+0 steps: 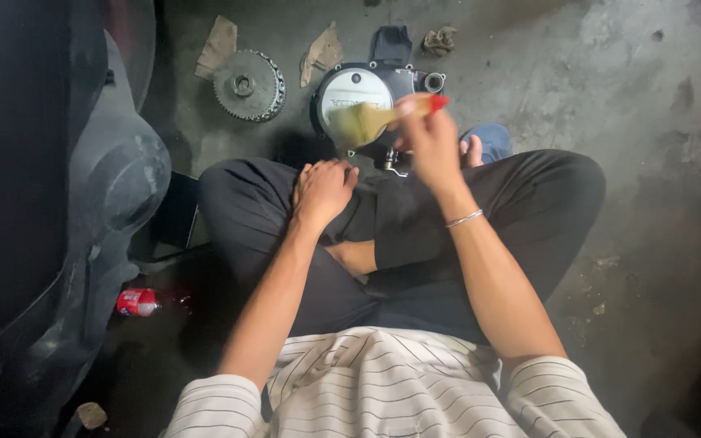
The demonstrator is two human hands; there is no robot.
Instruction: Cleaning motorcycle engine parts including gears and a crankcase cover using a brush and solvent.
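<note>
i'm sitting cross-legged on the concrete floor [651, 162], so my lap serves as a rest and the work lies just past my knees where both arms can reach it. closest to me, my left hand [322, 191] lies palm down on my left thigh, fingers loosely curled against the dark trouser cloth and holding nothing; the forearm runs straight out from my striped sleeve, propping me as i lean forward. my right arm stretches further out, a thin bracelet [464, 218] at the wrist, and my right hand [430, 138] is raised above my knee with the fingers closed around the red handle of a paintbrush [375, 119]. the wrist is cocked so the pale bristles point left and hang over the round engine cover [359, 91], which lies flat on the floor just beyond my legs. i can't tell if the bristles touch it. beside the cover to the left sits a toothed clutch wheel [248, 84], with scraps of cardboard [323, 52] near both.
</note>
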